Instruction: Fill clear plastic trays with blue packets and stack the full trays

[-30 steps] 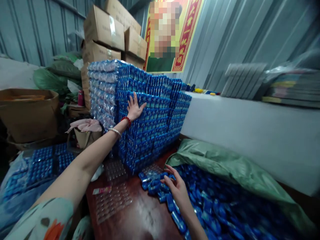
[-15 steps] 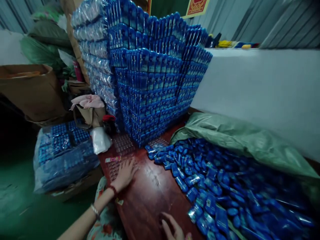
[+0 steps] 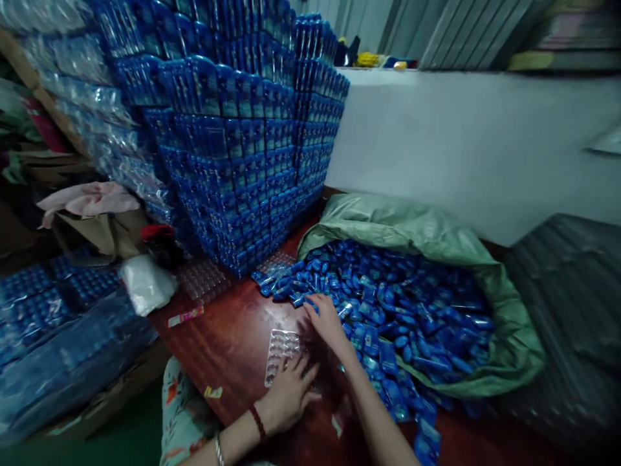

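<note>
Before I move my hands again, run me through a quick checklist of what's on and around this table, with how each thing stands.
1. Clear tray lying flat on the table: ok.
2. Left hand at the tray: ok, fingers spread over its near part.
3. Right hand at the loose blue pieces: ok, at the near edge of the heap.
4. A piece firmly gripped in the right hand: cannot tell, the fingers hide it.
5. Green sack open: ok, blue pieces spill from its mouth.
6. Tabletop free of scraps: not ok, a pink-and-white strip and a yellow scrap lie there.
</note>
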The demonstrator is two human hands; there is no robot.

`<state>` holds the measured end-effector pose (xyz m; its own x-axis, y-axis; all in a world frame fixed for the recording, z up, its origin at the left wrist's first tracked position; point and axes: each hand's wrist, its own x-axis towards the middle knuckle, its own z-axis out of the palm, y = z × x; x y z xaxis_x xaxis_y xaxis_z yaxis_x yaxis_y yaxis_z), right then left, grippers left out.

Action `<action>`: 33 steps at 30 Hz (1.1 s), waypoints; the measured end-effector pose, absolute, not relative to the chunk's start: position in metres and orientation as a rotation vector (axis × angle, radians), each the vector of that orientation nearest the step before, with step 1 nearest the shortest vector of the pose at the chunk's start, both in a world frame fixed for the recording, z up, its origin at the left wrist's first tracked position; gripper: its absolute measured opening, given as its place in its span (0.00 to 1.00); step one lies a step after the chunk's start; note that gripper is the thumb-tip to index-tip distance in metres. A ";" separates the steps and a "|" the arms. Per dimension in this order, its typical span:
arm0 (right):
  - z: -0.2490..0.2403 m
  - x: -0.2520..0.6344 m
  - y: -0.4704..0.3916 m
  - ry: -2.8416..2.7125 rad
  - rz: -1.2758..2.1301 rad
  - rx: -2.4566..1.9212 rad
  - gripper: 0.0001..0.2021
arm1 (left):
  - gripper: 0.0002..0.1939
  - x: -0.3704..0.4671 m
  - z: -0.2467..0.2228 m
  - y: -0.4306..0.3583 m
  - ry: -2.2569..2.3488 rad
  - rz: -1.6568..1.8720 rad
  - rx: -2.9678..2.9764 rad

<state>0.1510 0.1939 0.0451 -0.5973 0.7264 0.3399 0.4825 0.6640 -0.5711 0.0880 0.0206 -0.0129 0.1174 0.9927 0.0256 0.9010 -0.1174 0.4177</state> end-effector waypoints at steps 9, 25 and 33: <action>0.036 0.075 0.269 -2.650 0.230 -1.019 0.18 | 0.23 -0.048 0.017 0.146 2.651 0.702 1.221; 0.004 0.221 0.208 -2.535 0.162 -1.127 0.21 | 0.25 -0.006 -0.029 0.108 2.385 0.744 1.660; -0.015 0.270 0.139 -2.398 0.050 -1.369 0.22 | 0.32 0.044 0.012 0.125 1.619 0.529 2.425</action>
<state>0.2700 0.1390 -0.0154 -0.4547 0.8369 0.3046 0.8234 0.5254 -0.2145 0.0443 0.1252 0.0121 0.3448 0.9186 0.1929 0.8554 -0.3922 0.3383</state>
